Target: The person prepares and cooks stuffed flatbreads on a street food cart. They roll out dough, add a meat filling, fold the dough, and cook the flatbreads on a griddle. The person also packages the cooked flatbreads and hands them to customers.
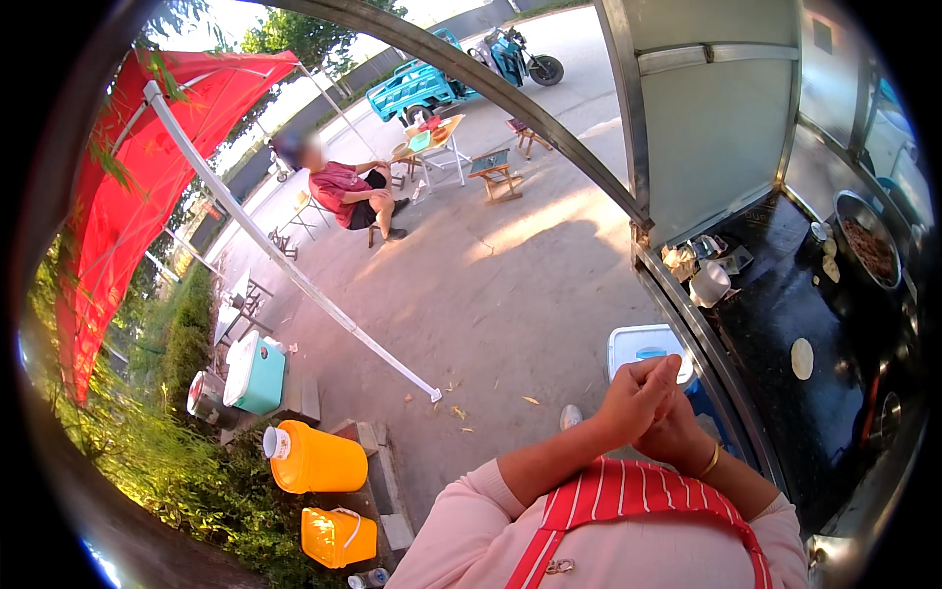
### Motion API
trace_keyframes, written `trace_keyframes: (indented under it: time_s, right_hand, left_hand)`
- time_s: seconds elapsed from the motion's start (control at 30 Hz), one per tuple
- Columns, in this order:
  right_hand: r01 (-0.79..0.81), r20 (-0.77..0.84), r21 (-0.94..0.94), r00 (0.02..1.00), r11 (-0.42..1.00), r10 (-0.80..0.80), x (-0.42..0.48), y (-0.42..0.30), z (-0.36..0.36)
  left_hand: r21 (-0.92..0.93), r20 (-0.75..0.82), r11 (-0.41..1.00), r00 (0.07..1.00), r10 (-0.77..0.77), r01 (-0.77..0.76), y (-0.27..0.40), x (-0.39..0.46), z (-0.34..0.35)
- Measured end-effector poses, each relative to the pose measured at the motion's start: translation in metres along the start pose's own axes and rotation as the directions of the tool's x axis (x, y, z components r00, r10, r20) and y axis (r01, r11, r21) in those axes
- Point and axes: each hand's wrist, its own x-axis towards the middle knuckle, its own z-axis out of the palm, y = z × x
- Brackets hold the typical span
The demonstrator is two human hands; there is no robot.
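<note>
My left hand and my right hand are clasped together in front of my red striped apron. The left lies over the right and covers part of its fingers. No object shows in either hand. A yellow bracelet circles my right wrist. Just beyond the hands, a white-lidded container is partly hidden by them. To the right, across a metal frame, a flat round piece of dough lies on a black worktop.
A metal bowl of brown food and a white cup stand on the worktop. At left are orange buckets, a turquoise cooler box and a slanted canopy pole. A person sits near a folding table.
</note>
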Motion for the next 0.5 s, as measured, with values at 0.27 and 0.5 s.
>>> trace_keyframes:
  time_s: [0.27, 0.5]
  right_hand:
    - [0.018, -0.060, -0.168, 0.998, 0.986, -0.029, -0.010, 0.011, 0.005]
    - [0.211, 0.062, -0.476, 0.976, 0.854, -0.206, 0.008, 0.012, -0.017]
  left_hand:
    - [-0.056, 0.042, 0.998, 0.999, -0.008, 0.011, -0.024, 0.005, -0.012]
    - [-0.165, 0.077, 0.986, 0.997, 0.027, -0.014, 0.002, 0.016, -0.014]
